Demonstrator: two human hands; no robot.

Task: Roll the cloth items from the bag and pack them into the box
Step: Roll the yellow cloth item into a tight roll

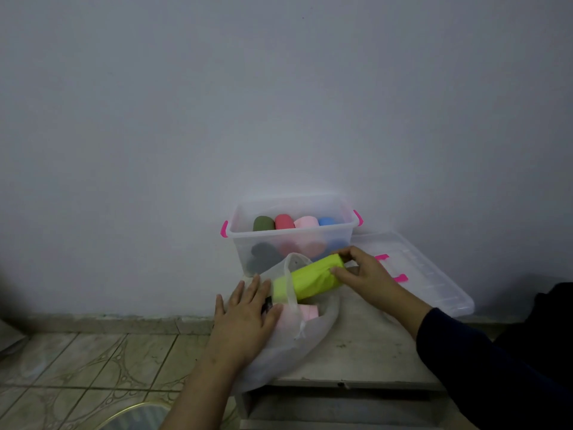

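Four rolls already sit in the clear box: dark green roll, red roll, pink roll, blue roll, side by side along the far wall. Darker shapes show through the front wall beneath them; cannot tell what they are. Right hand grips the lime-green roll at its right end, fingers curled round it; the roll lies over the mouth of the white bag, just in front of the box. Left hand rests flat on the bag, fingers straight, holding nothing. Pink cloth remains inside the bag. Risks, as judged: the bag handle loops across the roll's left part, so lifting could snag and drag the bag; a one-ended grip may let the roll loosen or sag. Room: box front rim is close above the roll; open space in the box appears toward the near side. Lid lies to the right, beside the box. Small table edge runs close under the bag, which overhangs it on the left.
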